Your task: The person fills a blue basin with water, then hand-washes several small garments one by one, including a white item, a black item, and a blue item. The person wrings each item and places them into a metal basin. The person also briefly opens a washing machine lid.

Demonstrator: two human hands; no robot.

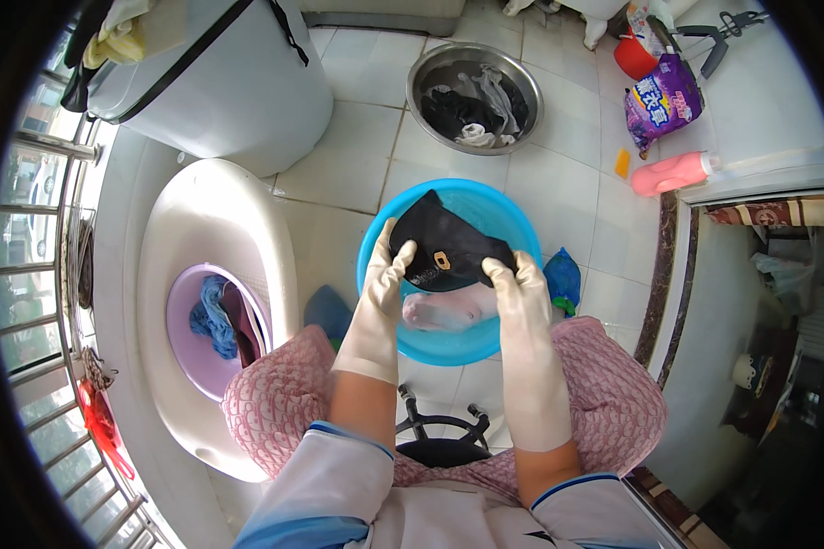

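Both my hands wear long cream rubber gloves. Between them a wet black cloth (446, 240) with a small yellow-orange emblem is held spread over a blue plastic basin (371, 302). My left hand (393, 257) grips its left edge, thumb on top. At its lower right corner, my right hand (511, 271) pinches the fabric. Below the cloth, a pale pink cloth (446, 309) lies in the water of the basin. What lies under the black cloth is hidden.
A steel basin (537, 103) of dark and grey laundry stands ahead. Left, a lilac basin (185, 350) with clothes sits in a white tub (178, 199). At right lie a purple detergent bag (662, 103), a pink bottle (669, 173) and a yellow bar (622, 163).
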